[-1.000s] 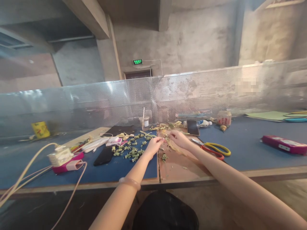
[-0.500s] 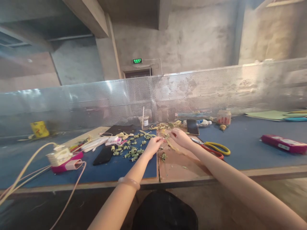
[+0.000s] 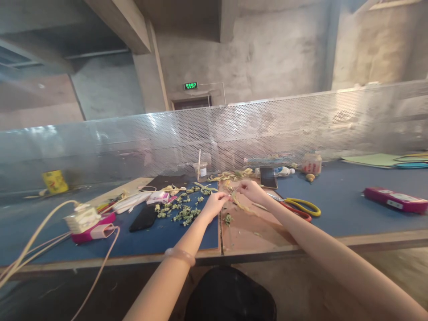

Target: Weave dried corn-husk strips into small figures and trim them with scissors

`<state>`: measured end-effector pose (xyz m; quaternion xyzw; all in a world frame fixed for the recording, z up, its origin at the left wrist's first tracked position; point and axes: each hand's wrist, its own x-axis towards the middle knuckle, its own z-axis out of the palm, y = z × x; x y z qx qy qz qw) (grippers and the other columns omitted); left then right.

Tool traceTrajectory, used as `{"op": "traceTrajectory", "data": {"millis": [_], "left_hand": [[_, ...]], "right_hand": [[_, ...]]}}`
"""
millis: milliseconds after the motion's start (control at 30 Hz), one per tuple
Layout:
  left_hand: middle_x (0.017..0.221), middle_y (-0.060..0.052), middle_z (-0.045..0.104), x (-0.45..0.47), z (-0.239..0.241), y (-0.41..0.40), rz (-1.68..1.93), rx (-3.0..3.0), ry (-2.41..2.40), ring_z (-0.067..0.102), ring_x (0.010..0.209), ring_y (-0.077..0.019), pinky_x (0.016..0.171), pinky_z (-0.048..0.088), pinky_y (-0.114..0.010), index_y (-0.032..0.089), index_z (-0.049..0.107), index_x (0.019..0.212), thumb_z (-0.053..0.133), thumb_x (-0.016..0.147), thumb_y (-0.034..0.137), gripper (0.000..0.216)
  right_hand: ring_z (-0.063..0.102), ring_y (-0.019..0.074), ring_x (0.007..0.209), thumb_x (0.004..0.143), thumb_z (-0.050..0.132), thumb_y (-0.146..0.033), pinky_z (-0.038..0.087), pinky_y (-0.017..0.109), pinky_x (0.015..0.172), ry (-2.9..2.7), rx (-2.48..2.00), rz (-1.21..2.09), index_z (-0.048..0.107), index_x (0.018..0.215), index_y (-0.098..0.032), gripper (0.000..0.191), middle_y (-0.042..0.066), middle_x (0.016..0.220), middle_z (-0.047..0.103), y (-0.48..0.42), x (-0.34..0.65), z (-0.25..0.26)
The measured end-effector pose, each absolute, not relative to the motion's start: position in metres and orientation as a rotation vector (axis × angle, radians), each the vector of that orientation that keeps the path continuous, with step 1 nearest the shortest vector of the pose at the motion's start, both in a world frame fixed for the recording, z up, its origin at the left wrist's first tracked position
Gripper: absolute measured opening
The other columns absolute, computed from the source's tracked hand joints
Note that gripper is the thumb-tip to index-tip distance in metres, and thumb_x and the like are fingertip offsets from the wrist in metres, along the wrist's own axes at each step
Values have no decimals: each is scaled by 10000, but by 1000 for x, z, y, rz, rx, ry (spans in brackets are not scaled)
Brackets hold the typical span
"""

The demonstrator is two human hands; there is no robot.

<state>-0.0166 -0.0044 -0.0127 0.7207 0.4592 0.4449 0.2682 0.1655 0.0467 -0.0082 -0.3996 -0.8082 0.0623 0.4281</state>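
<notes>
Over the tan board my left hand and my right hand are close together, fingertips pinched. Between them is a thin, pale green dried leaf strip, small and partly hidden by the fingers. A longer yellowish dried strip trails over the board below my right hand. Nearer me lies a single small green knotted leaf piece. Left of my left hand, several similar knotted pieces are scattered on the blue mat.
Scissors with red and yellow handles lie beside my right forearm. A black phone and a power strip with cables are at left. Behind the hands are loose dried strips, a cup, another phone and a bottle.
My fingers have shifted very slightly around the strip, both hands staying pinched close together. The things on the table lie as before.
</notes>
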Motion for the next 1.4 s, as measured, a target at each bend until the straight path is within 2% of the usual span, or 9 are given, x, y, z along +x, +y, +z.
{"op": "traceTrajectory", "data": {"millis": [133, 300, 500, 700, 867, 1033, 1133, 1233, 1400], "left_hand": [[491, -6, 516, -16, -12, -5, 1202, 1954, 1244, 480, 574, -167, 551, 338, -248, 153, 675, 696, 540, 700, 380, 263], [507, -9, 525, -16, -12, -5, 1205, 1970, 1249, 490, 590, -171, 559, 342, -249, 151, 677, 714, 533, 706, 388, 278], [589, -35, 564, -17, -12, -6, 1206, 1944, 1230, 508, 676, -193, 619, 366, -264, 151, 678, 767, 518, 724, 406, 304], [830, -65, 587, -15, -14, -5, 1182, 2100, 1169, 504, 815, -189, 740, 376, -275, 152, 676, 754, 503, 749, 340, 255], [629, -12, 527, -14, -19, -7, 1023, 1976, 1015, 396, 522, -99, 508, 330, -221, 146, 653, 808, 533, 736, 392, 283], [476, 54, 341, -15, -18, -13, 856, 1825, 817, 289, 439, -67, 431, 212, -205, 127, 613, 812, 545, 723, 456, 347], [537, 42, 386, -15, -16, -14, 824, 1758, 742, 290, 440, -51, 426, 188, -199, 137, 562, 783, 537, 728, 478, 346], [599, 37, 412, -15, -15, -12, 854, 1674, 712, 277, 440, -37, 417, 166, -188, 151, 502, 761, 526, 737, 480, 331], [679, 33, 440, -16, -16, -7, 992, 1595, 800, 278, 458, -23, 415, 155, -171, 158, 461, 771, 524, 736, 490, 340]], "right_hand": [[448, 114, 529, 771, 473, -333, 296, 217, 508, -1975, -1170, -64, 496, 567, -172, 261, -6, 544, 517, 45, 169, -7], [517, 146, 676, 821, 452, -297, 334, 228, 580, -1955, -1160, -427, 548, 685, -183, 202, 47, 743, 593, 42, 173, -6], [570, 177, 781, 844, 457, -281, 391, 253, 683, -2003, -1011, -311, 637, 831, -187, 203, 66, 824, 649, 49, 178, -6], [563, 175, 808, 870, 425, -296, 378, 284, 757, -1992, -837, -313, 644, 985, -213, 260, 59, 882, 661, 40, 176, 3], [488, 204, 836, 881, 402, -319, 321, 346, 801, -2147, -736, -578, 571, 1137, -245, 316, 69, 826, 658, 29, 170, 13], [504, 191, 830, 852, 430, -218, 379, 310, 772, -2253, -708, -373, 611, 1075, -238, 288, 51, 926, 664, 45, 162, 4], [539, 180, 856, 782, 416, -83, 402, 282, 772, -2296, -780, -149, 579, 1113, -188, 384, 70, 973, 650, 55, 163, -4], [553, 163, 792, 707, 370, -17, 409, 276, 750, -2099, -884, -37, 534, 1128, -134, 466, 74, 862, 648, 56, 168, -5], [524, 138, 708, 757, 396, -175, 401, 241, 665, -1644, -813, 134, 535, 869, -155, 180, 27, 763, 581, 35, 172, 5]]}}
